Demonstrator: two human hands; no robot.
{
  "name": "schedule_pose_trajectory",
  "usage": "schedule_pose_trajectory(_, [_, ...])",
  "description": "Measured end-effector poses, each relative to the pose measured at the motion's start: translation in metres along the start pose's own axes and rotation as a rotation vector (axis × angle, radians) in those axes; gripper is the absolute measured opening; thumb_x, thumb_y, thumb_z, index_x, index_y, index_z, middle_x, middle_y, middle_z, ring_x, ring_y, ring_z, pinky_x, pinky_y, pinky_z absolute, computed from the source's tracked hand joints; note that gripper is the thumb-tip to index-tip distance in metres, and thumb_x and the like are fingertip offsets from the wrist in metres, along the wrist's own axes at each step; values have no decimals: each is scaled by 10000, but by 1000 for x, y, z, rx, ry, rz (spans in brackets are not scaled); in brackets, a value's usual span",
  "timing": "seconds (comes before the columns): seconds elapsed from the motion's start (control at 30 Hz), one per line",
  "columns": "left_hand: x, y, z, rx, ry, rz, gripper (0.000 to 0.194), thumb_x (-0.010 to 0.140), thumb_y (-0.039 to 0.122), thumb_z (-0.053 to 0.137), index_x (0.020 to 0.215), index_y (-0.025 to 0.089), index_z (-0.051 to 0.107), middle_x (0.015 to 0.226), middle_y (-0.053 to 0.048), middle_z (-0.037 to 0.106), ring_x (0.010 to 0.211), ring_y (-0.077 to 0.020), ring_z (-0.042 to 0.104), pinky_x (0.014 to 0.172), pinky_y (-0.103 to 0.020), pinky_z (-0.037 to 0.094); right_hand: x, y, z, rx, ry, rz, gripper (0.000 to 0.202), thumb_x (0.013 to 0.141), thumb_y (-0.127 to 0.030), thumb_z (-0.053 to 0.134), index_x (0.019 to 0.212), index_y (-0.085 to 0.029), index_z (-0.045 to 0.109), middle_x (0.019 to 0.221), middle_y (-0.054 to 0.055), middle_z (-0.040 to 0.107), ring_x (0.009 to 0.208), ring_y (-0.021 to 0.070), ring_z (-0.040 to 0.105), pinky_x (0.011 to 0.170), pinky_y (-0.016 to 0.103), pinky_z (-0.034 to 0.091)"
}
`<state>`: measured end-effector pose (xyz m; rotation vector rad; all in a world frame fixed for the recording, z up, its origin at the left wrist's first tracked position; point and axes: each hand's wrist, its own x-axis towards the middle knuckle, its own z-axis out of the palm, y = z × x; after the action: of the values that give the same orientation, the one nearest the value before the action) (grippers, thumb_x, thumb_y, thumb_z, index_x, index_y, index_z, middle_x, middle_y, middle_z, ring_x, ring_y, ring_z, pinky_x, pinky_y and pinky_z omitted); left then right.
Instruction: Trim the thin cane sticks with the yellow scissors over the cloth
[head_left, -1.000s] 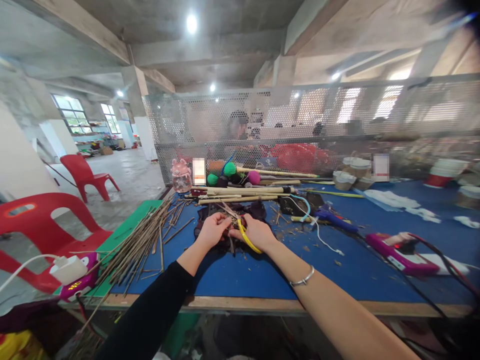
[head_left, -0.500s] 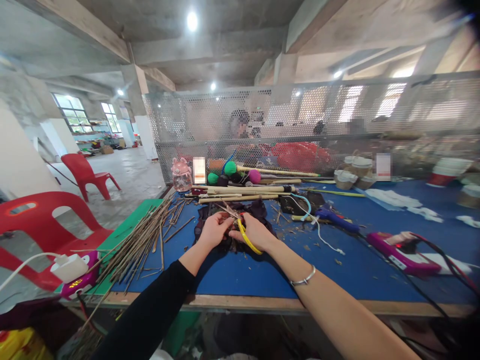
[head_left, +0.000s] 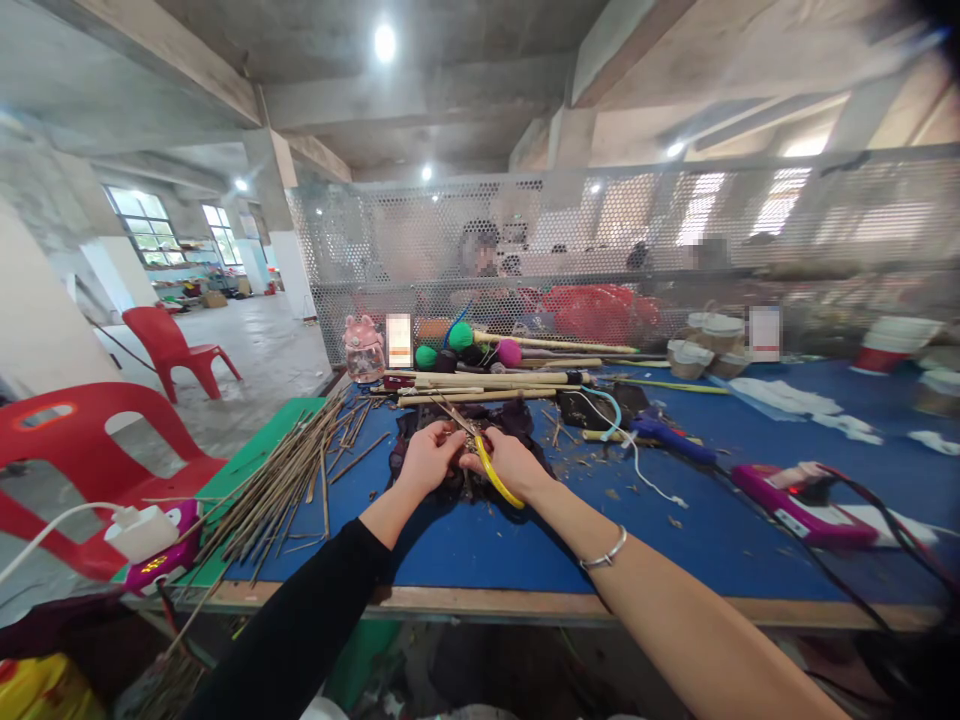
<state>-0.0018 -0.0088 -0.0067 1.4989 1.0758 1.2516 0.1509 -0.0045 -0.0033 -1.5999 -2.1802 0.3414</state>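
My right hand (head_left: 510, 465) is closed round a pair of scissors (head_left: 491, 470) with yellow handles, whose blades point up and to the left. Close beside it, my left hand (head_left: 431, 458) is closed in a pinch; whatever lies between its fingers is too small to make out. Both hands are over a dark, crumpled cloth (head_left: 405, 432) strewn with bits of brown plant matter. Left of the cloth a loose pile of thin dry sticks (head_left: 277, 490) spreads over the table.
Behind the cloth lie pale thick sticks (head_left: 495, 380) and balls of green and pink yarn (head_left: 510, 352). A pink-lidded bottle (head_left: 364, 350) stands by the mesh screen (head_left: 420, 230). At right are a blue glue gun (head_left: 675, 438) and a purple power strip (head_left: 802, 510) with cables.
The scissors have shifted slightly in my right hand, their blades pointing a little further left. Both hands stay close together over the cloth.
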Motion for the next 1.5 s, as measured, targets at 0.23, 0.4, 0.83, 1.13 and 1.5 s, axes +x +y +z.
schedule_pose_trajectory(0.23, [-1,-2,0,-24,-46,-70,305,716,406,544,862,139,560,639,-10,585,428,-70,482,342,-160,390,0,2,3,-60,35,8,543,642,-624,547,940,-179,457,843,76,615,768,214,593,582,247,340])
schedule_pose_trajectory(0.4, [-3,0,3,-105,-121,-58,348,721,429,534,903,133,566,664,-15,589,388,-48,438,342,-166,383,-1,2,3,-1,50,-53,544,647,-590,568,978,-184,422,901,65,598,806,195,586,614,239,355])
schedule_pose_trajectory(0.83, [-2,2,1,26,-14,-26,270,715,415,532,722,146,546,522,25,517,386,-64,434,331,-159,370,2,6,3,-44,34,-20,477,658,-637,517,826,-191,488,718,45,608,625,172,571,498,220,300])
schedule_pose_trajectory(1.13, [0,6,-3,-7,-66,-43,228,745,374,494,774,158,562,607,5,582,451,-82,488,365,-174,396,5,7,2,-56,56,-21,433,679,-618,505,810,-206,528,698,30,612,636,168,572,517,220,317])
schedule_pose_trajectory(1.5, [-1,7,-2,26,-104,-19,242,760,319,471,872,139,588,622,-14,591,397,-75,460,365,-185,369,-1,3,3,196,-13,-100,487,647,-463,633,1011,-183,472,970,57,590,882,167,557,721,253,387])
